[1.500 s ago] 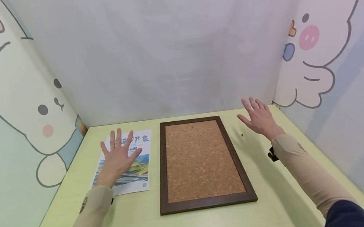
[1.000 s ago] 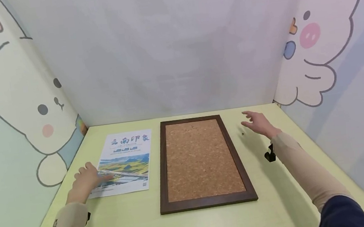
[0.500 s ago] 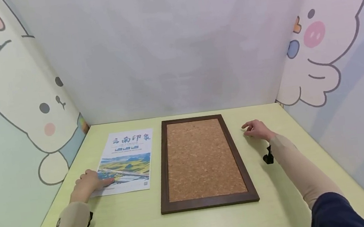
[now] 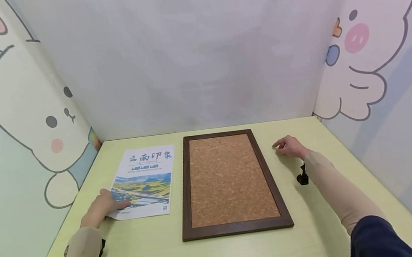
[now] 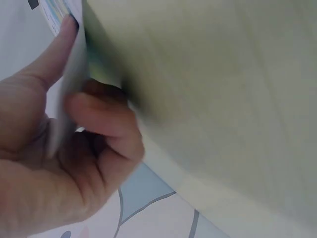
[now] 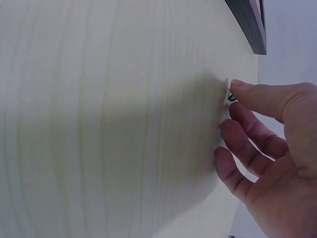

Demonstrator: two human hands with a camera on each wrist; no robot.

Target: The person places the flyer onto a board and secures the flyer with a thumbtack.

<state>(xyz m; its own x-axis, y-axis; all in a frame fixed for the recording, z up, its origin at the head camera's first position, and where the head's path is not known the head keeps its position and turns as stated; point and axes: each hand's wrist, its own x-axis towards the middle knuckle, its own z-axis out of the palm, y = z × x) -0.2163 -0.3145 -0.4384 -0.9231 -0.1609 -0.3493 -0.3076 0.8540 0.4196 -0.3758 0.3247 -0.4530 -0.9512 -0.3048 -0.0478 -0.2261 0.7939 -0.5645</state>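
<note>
Your left hand [image 4: 104, 204] is reaching in from the bottom left of the head frame and holding the printed sheet [image 4: 147, 184], which is lying left of centre on the tabletop [image 4: 239, 256]. The thumb is pointing rightward across the printed face while the fingers are curling beneath, so your left grip is narrowing on the paper's lower left edge. In the left wrist view, that edge is bending up between your thumb and curled fingers, at the upper left of the frame.

Your right hand [image 4: 291, 147] is hovering low at the right of the head frame, its forearm slanting up from the lower right and its fingertips pointing left. In the right wrist view, the thumb and index fingertip are pinching a small dark object [image 6: 231, 95] at the right of the frame, just over the tabletop; it is showing too small for you to make out its shape. The other fingers are bending below it, their tips sitting close to the surface.

Between your hands, the cork board [image 4: 231, 180] is lying flat in its dark frame [image 4: 236, 228], near the sheet and touching neither hand.
</note>
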